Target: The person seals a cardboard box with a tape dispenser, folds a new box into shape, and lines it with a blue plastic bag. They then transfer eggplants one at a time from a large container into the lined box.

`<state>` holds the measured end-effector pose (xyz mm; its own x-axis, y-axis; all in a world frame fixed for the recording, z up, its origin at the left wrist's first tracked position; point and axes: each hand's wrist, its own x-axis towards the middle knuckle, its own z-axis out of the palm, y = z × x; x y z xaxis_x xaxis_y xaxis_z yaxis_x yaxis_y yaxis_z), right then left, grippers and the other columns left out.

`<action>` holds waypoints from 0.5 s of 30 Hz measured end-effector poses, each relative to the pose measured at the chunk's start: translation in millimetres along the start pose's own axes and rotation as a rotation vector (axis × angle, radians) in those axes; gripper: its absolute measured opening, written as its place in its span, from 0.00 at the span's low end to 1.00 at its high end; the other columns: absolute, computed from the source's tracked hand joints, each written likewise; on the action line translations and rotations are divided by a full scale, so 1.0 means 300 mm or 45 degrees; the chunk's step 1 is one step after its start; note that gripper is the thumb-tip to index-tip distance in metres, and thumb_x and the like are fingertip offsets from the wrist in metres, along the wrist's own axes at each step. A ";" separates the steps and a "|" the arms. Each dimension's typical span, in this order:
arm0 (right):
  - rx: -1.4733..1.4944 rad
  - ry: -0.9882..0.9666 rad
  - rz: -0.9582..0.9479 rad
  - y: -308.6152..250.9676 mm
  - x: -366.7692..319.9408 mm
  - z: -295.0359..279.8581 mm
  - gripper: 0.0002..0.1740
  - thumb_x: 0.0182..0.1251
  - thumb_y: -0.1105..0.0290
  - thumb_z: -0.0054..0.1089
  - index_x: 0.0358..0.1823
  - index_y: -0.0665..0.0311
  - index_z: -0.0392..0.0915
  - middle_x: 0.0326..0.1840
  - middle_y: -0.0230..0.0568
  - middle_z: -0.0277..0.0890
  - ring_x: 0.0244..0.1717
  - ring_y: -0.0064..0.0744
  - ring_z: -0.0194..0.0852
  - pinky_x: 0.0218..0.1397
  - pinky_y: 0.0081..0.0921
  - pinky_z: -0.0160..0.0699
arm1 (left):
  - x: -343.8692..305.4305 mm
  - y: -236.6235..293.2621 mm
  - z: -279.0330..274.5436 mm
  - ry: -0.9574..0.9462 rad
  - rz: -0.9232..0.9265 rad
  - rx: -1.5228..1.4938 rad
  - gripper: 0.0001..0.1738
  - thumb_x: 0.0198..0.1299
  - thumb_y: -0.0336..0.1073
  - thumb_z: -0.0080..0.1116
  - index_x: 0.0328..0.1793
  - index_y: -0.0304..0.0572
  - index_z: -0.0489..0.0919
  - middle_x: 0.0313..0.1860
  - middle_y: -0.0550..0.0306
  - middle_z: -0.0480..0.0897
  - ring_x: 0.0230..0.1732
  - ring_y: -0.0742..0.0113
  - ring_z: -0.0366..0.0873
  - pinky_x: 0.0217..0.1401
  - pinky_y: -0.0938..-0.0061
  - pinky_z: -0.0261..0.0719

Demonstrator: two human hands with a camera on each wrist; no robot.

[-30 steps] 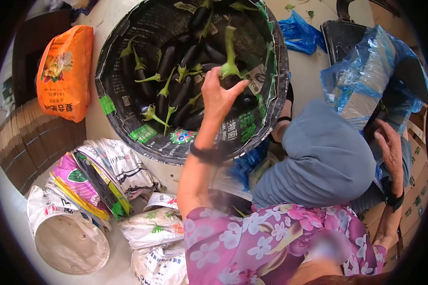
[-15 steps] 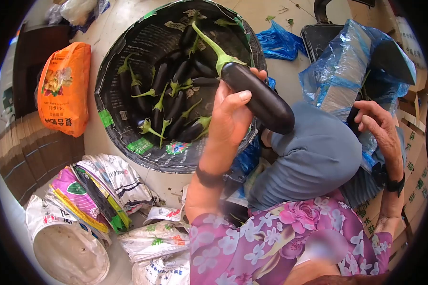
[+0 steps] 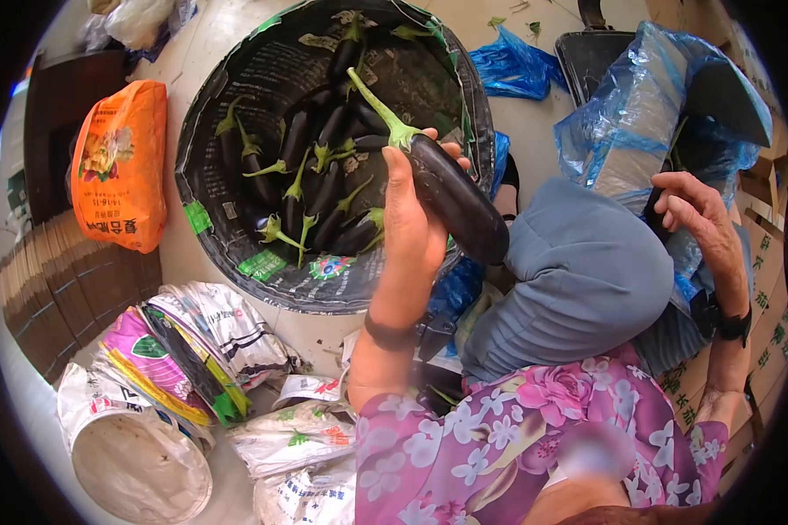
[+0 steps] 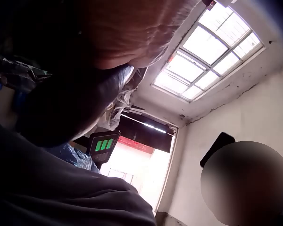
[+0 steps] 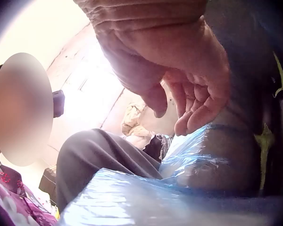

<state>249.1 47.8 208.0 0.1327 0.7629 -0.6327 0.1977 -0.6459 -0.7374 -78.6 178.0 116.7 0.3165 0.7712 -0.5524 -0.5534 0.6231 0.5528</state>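
In the head view my left hand (image 3: 411, 223) grips a dark purple eggplant (image 3: 464, 206) between thumb and fingers. Its long green stem points up and left, over the round black basket (image 3: 203, 249), while its blunt end hangs beside the bent knee. The left wrist view shows the same eggplant (image 4: 70, 110) dark and close under the hand. At the right, my right hand (image 3: 696, 219) hangs over the plastic-lined box (image 3: 626, 162), fingers loosely curled. In the right wrist view that hand (image 5: 184, 77) holds nothing, and green-stemmed eggplants (image 5: 264, 141) lie beside it.
Several more eggplants (image 3: 328, 188) lie in the basket. An orange bag (image 3: 118, 166) and stacked flat cardboard (image 3: 83, 280) stand at the left. White sacks (image 3: 298, 437) and an upturned pale bucket (image 3: 144, 464) are in front. A lit scale display (image 4: 104, 145) shows in the left wrist view.
My left hand has lifted the eggplant out of the basket, then drawn it slightly left and turned it more upright. My right hand has risen a little at the box.
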 end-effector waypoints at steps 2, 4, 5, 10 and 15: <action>0.013 -0.013 0.012 0.005 0.002 -0.001 0.21 0.71 0.63 0.56 0.59 0.69 0.76 0.39 0.33 0.78 0.37 0.17 0.72 0.42 0.16 0.72 | -0.003 -0.004 -0.007 -0.066 -0.051 -0.045 0.37 0.71 0.67 0.37 0.67 0.42 0.70 0.50 0.53 0.81 0.47 0.61 0.80 0.55 0.62 0.81; 0.025 -0.028 0.024 0.009 0.002 -0.001 0.21 0.71 0.62 0.56 0.59 0.69 0.76 0.39 0.33 0.78 0.37 0.17 0.72 0.42 0.16 0.72 | -0.008 -0.002 0.000 -0.083 -0.029 -0.032 0.37 0.72 0.67 0.36 0.67 0.42 0.70 0.49 0.53 0.81 0.48 0.61 0.80 0.54 0.62 0.81; 0.012 -0.023 0.029 0.009 0.001 0.000 0.21 0.71 0.62 0.55 0.59 0.69 0.75 0.39 0.33 0.78 0.37 0.17 0.72 0.42 0.16 0.72 | -0.012 0.000 0.005 -0.100 -0.002 -0.023 0.37 0.72 0.67 0.35 0.67 0.42 0.70 0.47 0.52 0.82 0.48 0.61 0.80 0.54 0.63 0.81; 0.019 -0.034 0.028 0.017 0.009 0.000 0.21 0.72 0.62 0.54 0.60 0.69 0.75 0.39 0.33 0.77 0.37 0.17 0.72 0.43 0.16 0.71 | -0.011 -0.015 0.008 -0.098 -0.031 -0.003 0.37 0.72 0.66 0.34 0.66 0.41 0.71 0.45 0.52 0.82 0.48 0.59 0.80 0.55 0.61 0.81; -0.005 -0.048 0.047 0.026 0.013 -0.003 0.21 0.72 0.62 0.53 0.59 0.69 0.75 0.39 0.34 0.77 0.38 0.16 0.72 0.43 0.16 0.72 | -0.011 -0.027 0.011 -0.094 -0.119 -0.059 0.36 0.72 0.65 0.38 0.63 0.39 0.72 0.46 0.52 0.81 0.49 0.58 0.80 0.58 0.55 0.81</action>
<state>252.0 45.6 199.9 0.1031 0.7370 -0.6680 0.1971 -0.6734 -0.7125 -72.4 171.0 116.1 0.4233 0.7184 -0.5521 -0.5532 0.6875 0.4705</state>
